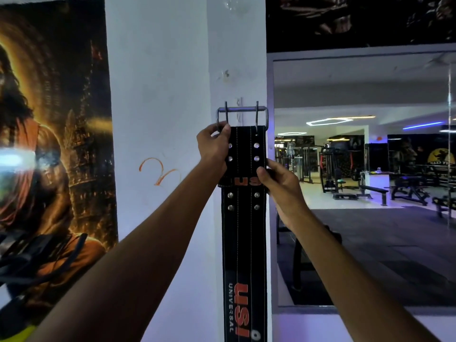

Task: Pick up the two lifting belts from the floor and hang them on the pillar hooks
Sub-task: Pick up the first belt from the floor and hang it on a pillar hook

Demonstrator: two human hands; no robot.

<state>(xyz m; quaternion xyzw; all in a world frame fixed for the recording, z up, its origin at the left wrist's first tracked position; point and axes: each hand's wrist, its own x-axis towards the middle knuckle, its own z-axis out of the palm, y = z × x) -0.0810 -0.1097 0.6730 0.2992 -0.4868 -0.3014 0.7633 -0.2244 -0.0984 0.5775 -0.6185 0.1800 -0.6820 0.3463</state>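
Note:
A black lifting belt (243, 233) with orange USI lettering hangs straight down the front of the white pillar (232, 58). Its metal buckle (242, 114) is at the top, level with a small white hook (238, 102) on the pillar; whether the buckle rests on the hook I cannot tell. My left hand (214, 146) grips the belt's upper left edge just under the buckle. My right hand (277, 180) pinches the belt's right edge by the keeper loop, a little lower. A second belt is not visible.
A large dark and orange poster (54, 134) covers the wall left of the pillar. A big wall mirror (370, 169) to the right reflects benches and gym machines. Black straps and cables (32, 257) hang at the lower left.

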